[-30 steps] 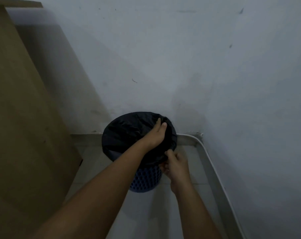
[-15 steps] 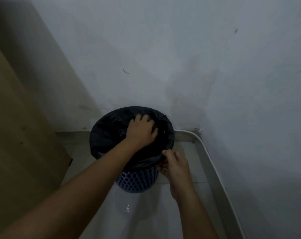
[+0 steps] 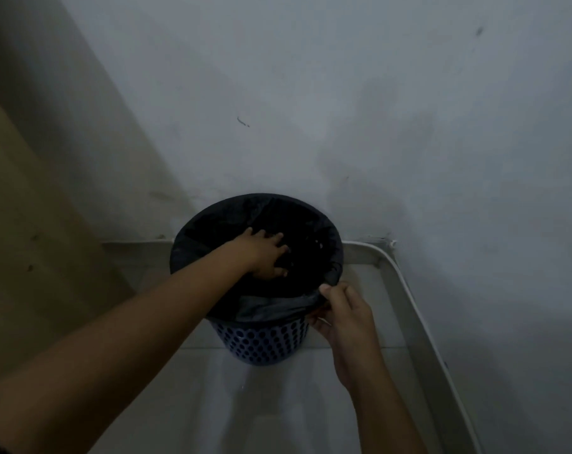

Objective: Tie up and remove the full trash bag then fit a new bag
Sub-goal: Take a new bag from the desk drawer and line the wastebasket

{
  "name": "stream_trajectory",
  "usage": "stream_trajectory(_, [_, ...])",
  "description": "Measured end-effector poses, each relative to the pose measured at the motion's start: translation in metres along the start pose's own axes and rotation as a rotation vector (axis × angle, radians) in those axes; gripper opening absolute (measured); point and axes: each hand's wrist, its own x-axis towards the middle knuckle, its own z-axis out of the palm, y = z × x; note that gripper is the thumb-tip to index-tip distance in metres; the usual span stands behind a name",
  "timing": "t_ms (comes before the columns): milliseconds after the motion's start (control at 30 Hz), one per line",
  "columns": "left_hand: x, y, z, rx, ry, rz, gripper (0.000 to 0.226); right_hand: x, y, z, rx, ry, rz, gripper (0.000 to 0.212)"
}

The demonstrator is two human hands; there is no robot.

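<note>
I have a single view, worn on the head, looking forward and steeply down into a room corner. My two forearms enter from the bottom edge and reach away from the lens toward a blue perforated bin (image 3: 261, 342) near frame centre, close in. The wide lens bends the white baseboard (image 3: 419, 309) at right. The light is dim, so the bin's inside is probably beyond reading.

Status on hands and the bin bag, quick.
Left hand open, pressing down inside black bag. Right hand pinching bag edge at near rim of blue bin. Nothing in the way.
</note>
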Motion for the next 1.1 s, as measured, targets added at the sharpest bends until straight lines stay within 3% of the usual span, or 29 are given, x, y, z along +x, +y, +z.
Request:
stream_trajectory(100, [-0.01,0.018,-0.011,-0.144,0.067,-0.076,0.06,0.0,0.0,0.001,0.019,-0.005,-0.014,0.011])
stream_trajectory(200, [-0.003,0.038,-0.01,-0.352,-0.103,-0.012,0.063,-0.001,0.0,0.001,0.015,0.002,-0.022,0.011])
stream_trajectory(333, [0.007,0.048,-0.004,-0.575,-0.117,0.095,0.071,-0.004,0.0,0.001,0.007,-0.005,-0.017,0.014])
stream_trajectory(467, [0.006,0.044,-0.003,-0.423,-0.153,0.087,0.078,-0.002,0.0,0.002,0.023,-0.002,-0.011,0.016])
stream_trajectory(633, [-0.008,0.034,-0.013,-0.394,0.213,-0.075,0.036,0.0,-0.001,0.003,0.037,-0.017,-0.002,0.014])
stream_trajectory(700, [-0.008,0.036,-0.009,-0.4,0.308,-0.154,0.049,0.0,-0.001,0.005,0.047,-0.014,0.006,0.013])
stream_trajectory(767, [-0.002,0.032,-0.002,-0.333,0.143,-0.178,0.074,-0.001,-0.002,0.005,0.053,-0.01,0.007,0.013])
stream_trajectory(833, [0.004,0.021,0.007,-0.241,-0.138,-0.167,0.084,-0.003,-0.002,0.005,0.045,-0.012,0.006,0.015])
stream_trajectory(900, [0.009,0.009,0.019,-0.149,-0.279,-0.161,0.088,-0.004,-0.002,0.004,0.038,-0.013,0.011,0.014])
stream_trajectory(1100, [-0.006,0.003,0.005,0.087,-0.082,-0.081,0.091,-0.001,0.001,0.005,0.044,-0.031,0.013,0.013])
